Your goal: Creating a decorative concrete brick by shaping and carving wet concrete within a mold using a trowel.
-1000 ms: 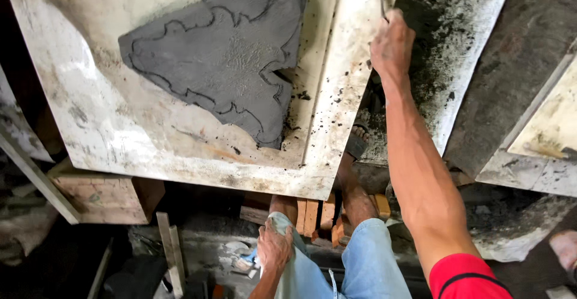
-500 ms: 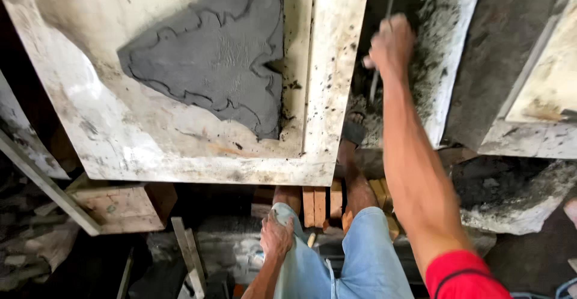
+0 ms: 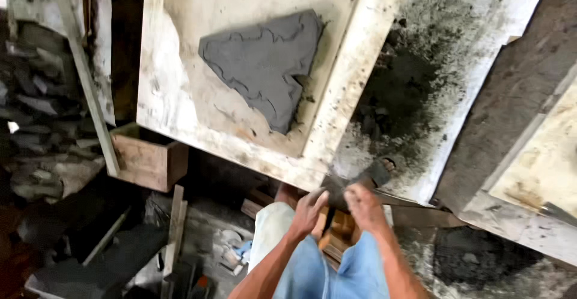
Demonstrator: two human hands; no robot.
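Observation:
My right hand is closed around a small trowel with a dark, mortar-smeared blade, held at the near edge of the white bench. My left hand is beside it, fingers stretched out and touching the tool near its handle. Above them lies a white plaster mould slab with a grey, wet, tree-shaped cement fill in its recess. To the right of the mould, a heap of dark mortar is spread over a white board. My legs in blue jeans are below.
A wooden box sits under the slab's left corner, with a slanted wooden strip beside it. Another pale mould lies at the right. Rubble, planks and scraps cover the dark floor at the left.
My right hand has pulled back from the mortar heap to the bench's near edge with the trowel. My left hand has risen from my knee to meet it. The view has shifted right.

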